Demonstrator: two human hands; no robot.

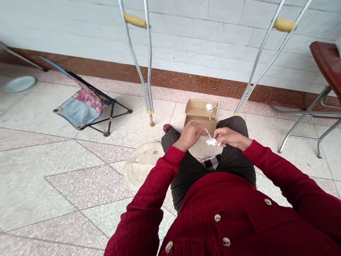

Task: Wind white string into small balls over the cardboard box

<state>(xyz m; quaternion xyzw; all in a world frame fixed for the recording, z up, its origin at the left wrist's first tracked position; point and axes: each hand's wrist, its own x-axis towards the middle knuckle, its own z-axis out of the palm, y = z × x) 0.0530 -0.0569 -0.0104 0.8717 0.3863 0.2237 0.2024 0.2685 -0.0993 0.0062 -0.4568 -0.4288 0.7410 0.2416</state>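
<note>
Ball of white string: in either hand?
No, the ball of white string lies in the open cardboard box, while the right hand pinches a small white tuft beside the left hand.

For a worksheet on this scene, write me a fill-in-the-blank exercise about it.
The white string ball lies in an open ____ box.
The left hand and right hand hold white string, and the sleeves above them are ____.
The yellow grips belong to a pair of ____.

Missing words: cardboard; red; crutches.
</note>
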